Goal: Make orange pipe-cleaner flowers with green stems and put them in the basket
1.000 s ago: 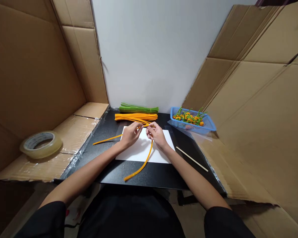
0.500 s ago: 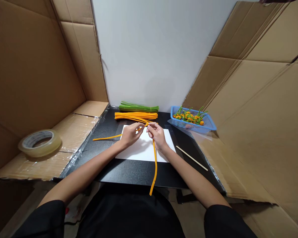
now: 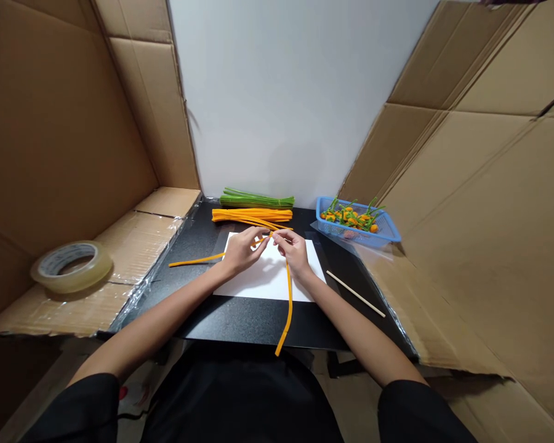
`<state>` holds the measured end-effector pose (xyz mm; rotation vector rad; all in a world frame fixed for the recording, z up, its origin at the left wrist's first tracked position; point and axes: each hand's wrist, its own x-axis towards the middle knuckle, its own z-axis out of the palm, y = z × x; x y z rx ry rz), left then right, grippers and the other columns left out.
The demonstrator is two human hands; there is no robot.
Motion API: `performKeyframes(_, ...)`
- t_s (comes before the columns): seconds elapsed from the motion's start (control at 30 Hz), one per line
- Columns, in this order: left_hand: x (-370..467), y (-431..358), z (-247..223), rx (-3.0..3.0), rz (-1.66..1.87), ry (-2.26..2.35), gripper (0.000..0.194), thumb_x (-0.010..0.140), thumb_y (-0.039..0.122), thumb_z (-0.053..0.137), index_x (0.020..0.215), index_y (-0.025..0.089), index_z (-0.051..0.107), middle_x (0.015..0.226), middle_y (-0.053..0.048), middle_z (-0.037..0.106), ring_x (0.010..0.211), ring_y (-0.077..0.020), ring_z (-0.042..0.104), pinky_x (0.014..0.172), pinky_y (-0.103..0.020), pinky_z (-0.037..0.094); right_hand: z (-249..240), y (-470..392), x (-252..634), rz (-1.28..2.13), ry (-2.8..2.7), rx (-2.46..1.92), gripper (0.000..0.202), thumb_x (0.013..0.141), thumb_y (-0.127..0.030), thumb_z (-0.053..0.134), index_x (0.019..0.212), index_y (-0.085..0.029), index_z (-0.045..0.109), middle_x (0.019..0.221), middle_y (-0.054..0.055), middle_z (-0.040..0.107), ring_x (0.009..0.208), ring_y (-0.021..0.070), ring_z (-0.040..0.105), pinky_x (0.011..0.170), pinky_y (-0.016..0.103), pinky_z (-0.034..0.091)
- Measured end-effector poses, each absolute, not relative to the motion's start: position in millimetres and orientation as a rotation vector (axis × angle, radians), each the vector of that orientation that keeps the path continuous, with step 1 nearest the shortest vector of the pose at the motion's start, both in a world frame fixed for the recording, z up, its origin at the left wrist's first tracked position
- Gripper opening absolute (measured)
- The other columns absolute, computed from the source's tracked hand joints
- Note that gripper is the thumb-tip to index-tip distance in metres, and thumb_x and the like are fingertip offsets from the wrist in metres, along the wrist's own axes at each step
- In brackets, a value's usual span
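My left hand (image 3: pixel 244 248) and my right hand (image 3: pixel 292 249) meet fingertip to fingertip above a white sheet (image 3: pixel 258 286). Between them they pinch an orange pipe cleaner (image 3: pixel 289 307). One end of it hangs down below my right hand, past the table's front edge; an orange length also sticks out to the left behind my left hand. Whether both ends belong to one piece, my fingers hide. Just beyond the hands lie a bundle of orange pipe cleaners (image 3: pixel 252 215) and a bundle of green pipe cleaners (image 3: pixel 256 200).
A blue basket (image 3: pixel 388 232) at the back right holds several small orange and green pieces. A thin wooden stick (image 3: pixel 355 293) lies right of the sheet. On cardboard at the left rests a roll of clear tape (image 3: pixel 90 274). Cardboard walls (image 3: pixel 484 203) flank the black table (image 3: pixel 240 323).
The hanging orange end has swung slightly up and to the left at its tip. The left end has dipped a little. Both hands keep their pinch in nearly the same place.
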<state>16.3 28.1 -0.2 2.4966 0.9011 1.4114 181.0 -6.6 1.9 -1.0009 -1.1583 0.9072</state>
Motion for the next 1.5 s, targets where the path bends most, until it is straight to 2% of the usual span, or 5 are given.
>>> performKeyframes(0.33, 22, 28, 7, 2.100, 1.453, 0.761, 0.027, 0.090, 0.045, 0.066, 0.089, 0.019, 0.073, 0.085, -0.005, 0.072, 0.071, -0.0134, 0.064, 0.055, -0.023, 0.048, -1, -7, 179, 0.973, -1.162, -0.981, 0.026, 0.079, -0.044, 0.070, 0.069, -0.020, 0.067, 0.063, -0.001, 0.057, 0.047, 0.0079, 0.043, 0.043, 0.024, 0.028)
performKeyframes(0.6, 19, 30, 6, 2.224, 1.456, 0.721, 0.009, 0.090, 0.026, 0.068, 0.087, 0.019, 0.073, 0.084, -0.004, 0.072, 0.074, -0.0135, 0.064, 0.063, -0.024, 0.049, 6, -7, 185, 0.985, -1.210, -1.068, 0.029, 0.075, -0.044, 0.073, 0.065, -0.017, 0.068, 0.059, 0.000, 0.059, 0.050, 0.0098, 0.050, 0.048, 0.024, 0.037)
performKeyframes(0.97, 11, 36, 7, 3.013, 1.431, 0.553, 0.020, 0.095, 0.013, 0.051, 0.091, 0.021, 0.069, 0.087, -0.003, 0.074, 0.078, -0.0163, 0.062, 0.068, -0.032, 0.041, 14, -1, 198, 1.861, -0.933, -1.099, 0.017, 0.074, -0.024, 0.066, 0.064, -0.014, 0.057, 0.053, -0.004, 0.046, 0.041, 0.0029, 0.028, 0.040, 0.017, 0.022)
performKeyframes(1.27, 8, 45, 1, 2.775, 1.197, 0.885, 0.013, 0.092, 0.017, 0.054, 0.087, 0.018, 0.065, 0.084, -0.003, 0.069, 0.076, -0.0145, 0.063, 0.064, -0.025, 0.043, 5, -7, 191, 0.672, -1.603, -1.255, 0.019, 0.077, -0.032, 0.070, 0.090, -0.018, 0.071, 0.072, 0.001, 0.067, 0.062, 0.0127, 0.056, 0.057, 0.023, 0.040)
performKeyframes(1.5, 7, 43, 4, 2.792, 1.196, 0.744, 0.006, 0.091, 0.020, 0.060, 0.089, 0.017, 0.065, 0.088, -0.004, 0.069, 0.080, -0.0150, 0.064, 0.068, -0.025, 0.047, 5, -7, 194, 0.577, -1.678, -1.339, 0.020, 0.083, -0.033, 0.063, 0.085, -0.017, 0.075, 0.065, 0.003, 0.068, 0.057, 0.0143, 0.057, 0.056, 0.025, 0.040)
